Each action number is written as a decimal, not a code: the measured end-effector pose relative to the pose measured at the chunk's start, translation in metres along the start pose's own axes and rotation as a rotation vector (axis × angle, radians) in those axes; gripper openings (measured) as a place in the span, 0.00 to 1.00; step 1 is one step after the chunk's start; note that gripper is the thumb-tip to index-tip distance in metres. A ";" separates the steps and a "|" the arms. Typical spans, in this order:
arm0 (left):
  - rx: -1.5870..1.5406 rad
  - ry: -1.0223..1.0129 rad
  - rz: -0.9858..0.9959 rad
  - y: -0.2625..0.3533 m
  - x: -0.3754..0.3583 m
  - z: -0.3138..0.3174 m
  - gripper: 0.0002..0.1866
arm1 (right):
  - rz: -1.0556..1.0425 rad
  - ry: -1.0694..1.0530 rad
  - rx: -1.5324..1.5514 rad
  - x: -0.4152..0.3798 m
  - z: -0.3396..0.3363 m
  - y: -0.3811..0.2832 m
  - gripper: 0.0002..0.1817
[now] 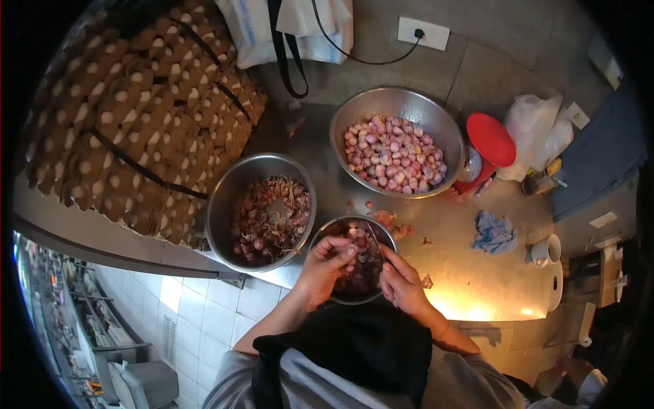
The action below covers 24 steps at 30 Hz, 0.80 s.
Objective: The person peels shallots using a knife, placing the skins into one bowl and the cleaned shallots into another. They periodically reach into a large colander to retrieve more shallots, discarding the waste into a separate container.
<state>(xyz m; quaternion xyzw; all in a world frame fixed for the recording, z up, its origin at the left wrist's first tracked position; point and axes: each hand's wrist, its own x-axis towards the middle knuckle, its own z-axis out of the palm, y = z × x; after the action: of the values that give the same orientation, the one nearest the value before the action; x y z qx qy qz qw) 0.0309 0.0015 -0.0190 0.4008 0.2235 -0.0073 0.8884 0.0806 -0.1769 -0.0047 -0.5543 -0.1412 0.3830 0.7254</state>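
My left hand [328,267] is closed in a pinch over a steel bowl [350,300], its fingertips on a small pale shallot [354,235] that they partly hide. My right hand [403,282] is wrapped round a small knife [374,235], the blade pointing up and away over the same bowl. Dark peelings or shallots [351,281] lie inside this bowl. Left of it stands a larger steel bowl [219,221] of unpeeled reddish shallots [255,228] and dry stalks. Behind, a steel colander [436,126] holds many peeled pink shallots [394,155].
Stacked egg trays [136,123] bound with black straps fill the left. At the right are a red scale [490,140], plastic bags [535,129], a blue cloth [494,233] and a white mug [546,251]. Loose skins [398,228] litter the steel table [490,293].
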 end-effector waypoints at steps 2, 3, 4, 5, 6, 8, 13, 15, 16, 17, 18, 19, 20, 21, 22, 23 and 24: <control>0.023 0.020 0.123 0.006 0.016 0.000 0.07 | -0.025 0.042 0.012 -0.002 0.002 -0.005 0.24; 0.033 0.032 0.184 0.013 0.025 0.002 0.06 | -0.036 0.063 0.019 -0.003 0.003 -0.006 0.25; 0.089 0.001 0.235 0.024 0.038 0.007 0.10 | -0.041 0.080 -0.010 -0.004 0.003 -0.005 0.25; 0.070 -0.060 0.267 0.044 0.043 0.025 0.14 | -0.025 0.067 -0.019 -0.004 0.003 -0.004 0.25; 0.050 -0.121 0.299 0.063 0.044 0.043 0.17 | -0.009 0.055 -0.028 -0.003 0.001 -0.001 0.25; 0.134 -0.175 0.414 0.084 0.057 0.056 0.20 | 0.022 0.013 -0.034 -0.001 -0.004 0.007 0.25; 0.468 -0.053 0.578 0.104 0.077 0.027 0.19 | 0.098 0.000 -0.048 0.003 -0.011 0.012 0.22; 0.703 0.054 0.593 0.102 0.078 -0.009 0.18 | 0.150 0.016 -0.018 0.005 -0.015 0.018 0.22; 0.812 0.092 0.608 0.104 0.078 -0.028 0.16 | 0.150 0.017 -0.002 0.005 -0.014 0.016 0.21; 0.951 0.162 0.609 0.107 0.076 -0.051 0.16 | 0.151 0.003 0.031 0.006 -0.014 0.015 0.22; 1.089 0.234 0.604 0.110 0.076 -0.078 0.16 | 0.163 0.006 0.063 0.007 -0.011 0.013 0.22; 1.226 0.300 0.592 0.113 0.077 -0.105 0.16 | 0.174 0.015 0.094 0.007 -0.008 0.009 0.22; 1.232 0.358 0.589 0.116 0.080 -0.134 0.18 | 0.175 0.014 0.080 0.008 -0.007 0.008 0.22; 1.402 0.429 0.530 0.121 0.077 -0.150 0.19 | 0.172 0.026 0.053 0.009 -0.006 0.008 0.20; 1.568 0.496 0.462 0.126 0.073 -0.163 0.20 | 0.187 0.038 0.081 0.009 -0.005 0.007 0.20; 1.731 0.560 0.388 0.129 0.071 -0.176 0.22 | 0.201 0.051 0.106 0.009 -0.004 0.005 0.19; 1.696 0.510 0.207 0.130 0.074 -0.194 0.35 | 0.201 0.048 0.114 0.009 -0.003 0.005 0.19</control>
<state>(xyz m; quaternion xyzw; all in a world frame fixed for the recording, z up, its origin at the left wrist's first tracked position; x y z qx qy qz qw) 0.0469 0.2411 -0.0687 0.9311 0.2967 -0.0006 0.2123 0.0864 -0.1727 -0.0124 -0.5324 -0.0457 0.4479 0.7168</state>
